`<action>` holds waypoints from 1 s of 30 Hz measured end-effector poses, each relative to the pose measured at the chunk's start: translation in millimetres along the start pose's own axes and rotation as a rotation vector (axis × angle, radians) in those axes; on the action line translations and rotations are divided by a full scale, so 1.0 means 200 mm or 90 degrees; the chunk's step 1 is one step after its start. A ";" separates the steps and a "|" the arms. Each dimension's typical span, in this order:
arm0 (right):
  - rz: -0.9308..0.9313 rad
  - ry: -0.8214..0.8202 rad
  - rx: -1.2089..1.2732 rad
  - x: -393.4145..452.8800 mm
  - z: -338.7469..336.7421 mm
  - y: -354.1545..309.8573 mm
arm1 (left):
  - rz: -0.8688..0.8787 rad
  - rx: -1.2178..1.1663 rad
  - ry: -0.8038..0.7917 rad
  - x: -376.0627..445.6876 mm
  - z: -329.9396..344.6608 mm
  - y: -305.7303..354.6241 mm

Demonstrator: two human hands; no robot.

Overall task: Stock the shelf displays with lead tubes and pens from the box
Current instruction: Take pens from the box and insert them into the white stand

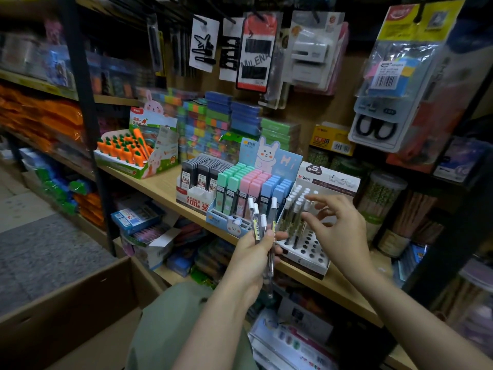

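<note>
Your left hand (pixel 257 252) grips a bunch of pens (pixel 262 225), white caps up, long axes near upright, just left of the holed rack (pixel 306 249) on the shelf (pixel 160 188). Your right hand (pixel 338 225) hovers over that rack, fingers (pixel 313 198) spread and loosely curled, holding nothing. The bunch lies just left of those fingers, so your right hand is nearer both the pens and the empty holes at the rack's front.

Left hand (pixel 257 252) fist-curled, gripping; right hand (pixel 337 225) raised, fingers loosely spread, holding nothing
</note>
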State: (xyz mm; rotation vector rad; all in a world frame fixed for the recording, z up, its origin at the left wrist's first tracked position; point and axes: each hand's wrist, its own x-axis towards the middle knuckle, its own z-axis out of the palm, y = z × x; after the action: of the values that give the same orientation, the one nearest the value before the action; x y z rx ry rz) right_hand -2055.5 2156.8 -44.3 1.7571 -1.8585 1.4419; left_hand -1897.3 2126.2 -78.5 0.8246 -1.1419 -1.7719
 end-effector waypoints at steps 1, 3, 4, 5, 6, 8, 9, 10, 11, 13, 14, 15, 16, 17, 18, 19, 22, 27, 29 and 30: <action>-0.005 0.000 -0.005 -0.01 0.00 0.00 | 0.001 -0.005 -0.007 0.00 0.00 0.01; -0.013 -0.004 -0.014 -0.04 0.00 0.01 | 0.007 -0.023 -0.022 -0.02 0.01 0.02; -0.015 -0.001 -0.023 -0.05 0.00 0.01 | 0.010 -0.028 -0.030 -0.02 0.01 0.03; -0.018 0.008 -0.035 -0.06 0.00 0.02 | 0.011 -0.026 -0.037 -0.03 0.01 0.03; -0.022 0.021 -0.042 -0.06 -0.01 0.01 | 0.008 -0.017 -0.045 -0.03 0.01 0.02; -0.025 0.048 -0.011 -0.05 -0.02 0.00 | 0.003 -0.002 -0.068 -0.04 0.01 0.02; -0.021 0.048 0.026 -0.05 -0.04 -0.02 | 0.003 -0.006 -0.081 -0.04 0.01 0.02; -0.012 0.032 0.064 -0.04 -0.04 -0.04 | 0.001 -0.018 -0.096 -0.04 0.02 0.03; 0.003 0.000 0.096 -0.03 -0.05 -0.06 | -0.006 -0.033 -0.114 -0.04 0.02 0.03; 0.037 -0.073 0.135 0.00 -0.05 -0.10 | -0.019 -0.075 -0.159 -0.05 0.03 0.04; 0.048 -0.098 0.141 0.00 -0.05 -0.12 | -0.024 -0.099 -0.183 -0.05 0.03 0.05; 0.054 -0.115 0.146 0.01 -0.05 -0.13 | -0.027 -0.117 -0.203 -0.06 0.04 0.05; 0.062 -0.125 0.161 0.01 -0.05 -0.14 | -0.028 -0.121 -0.216 -0.07 0.04 0.06; 0.072 -0.126 0.186 0.01 -0.06 -0.15 | -0.025 -0.115 -0.221 -0.07 0.04 0.06; 0.080 -0.121 0.214 0.02 -0.07 -0.16 | -0.018 -0.106 -0.213 -0.08 0.04 0.06; 0.082 -0.110 0.237 0.03 -0.10 -0.15 | -0.007 -0.099 -0.193 -0.07 0.04 0.06; 0.075 -0.076 0.242 0.09 -0.22 -0.10 | 0.030 -0.055 -0.111 -0.04 0.01 0.04; 0.050 -0.023 -0.002 0.14 -0.29 0.02 | 0.022 -0.021 -0.120 -0.02 -0.01 0.00; 0.044 0.004 0.010 0.14 -0.25 0.05 | 0.012 -0.010 -0.127 -0.01 0.00 -0.01; 0.041 0.016 0.020 0.14 -0.22 0.07 | 0.009 -0.010 -0.127 -0.01 0.01 -0.01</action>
State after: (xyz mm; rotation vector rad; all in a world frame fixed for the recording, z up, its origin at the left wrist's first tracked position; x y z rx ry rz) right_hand -2094.2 2168.2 -9.6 1.6991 -1.9058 1.5166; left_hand -1898.3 2128.5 -79.4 0.6397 -1.2577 -1.8817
